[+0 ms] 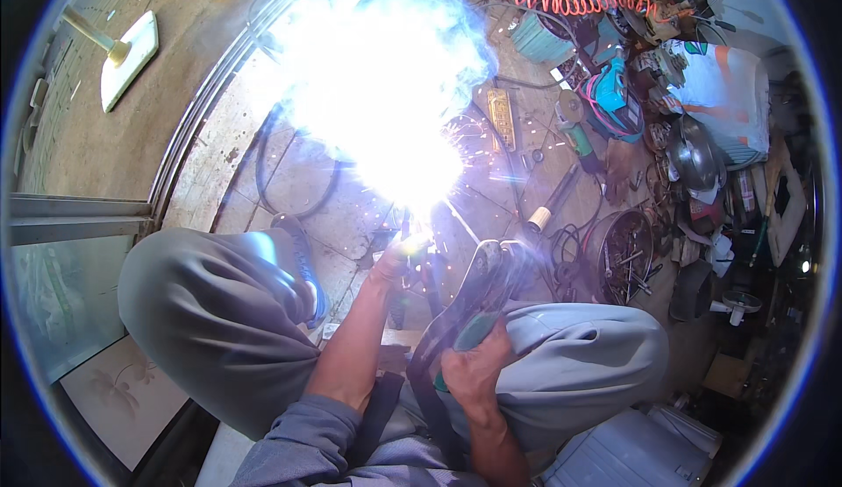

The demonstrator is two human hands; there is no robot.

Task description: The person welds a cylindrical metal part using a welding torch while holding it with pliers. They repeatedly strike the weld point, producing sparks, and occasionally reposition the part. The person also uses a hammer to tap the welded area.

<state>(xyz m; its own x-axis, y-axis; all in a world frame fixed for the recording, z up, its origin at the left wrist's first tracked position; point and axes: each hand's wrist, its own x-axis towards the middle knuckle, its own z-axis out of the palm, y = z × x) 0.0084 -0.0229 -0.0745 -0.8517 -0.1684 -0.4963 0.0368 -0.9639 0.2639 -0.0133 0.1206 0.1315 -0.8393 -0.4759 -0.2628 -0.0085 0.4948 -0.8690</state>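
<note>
My right hand (478,364) is wrapped round the green handle of a welding electrode holder (474,332), between my knees. From the holder's jaws a thin electrode (463,224) slants up and left into a blinding welding arc (410,167). Sparks fly out around the arc, and its white-blue glare and smoke hide the work behind it. My left hand (396,261) is closed just below the arc, its fingers partly washed out by light. It grips something dark that I cannot make out.
An angle grinder (577,132), a gold-coloured metal piece (501,118) and a tube with a pale end (541,218) lie right of the arc. Farther right are a round pan of metal bits (624,254) and piled tools. An orange coiled hose (570,1) hangs above; black cable (303,211) loops left.
</note>
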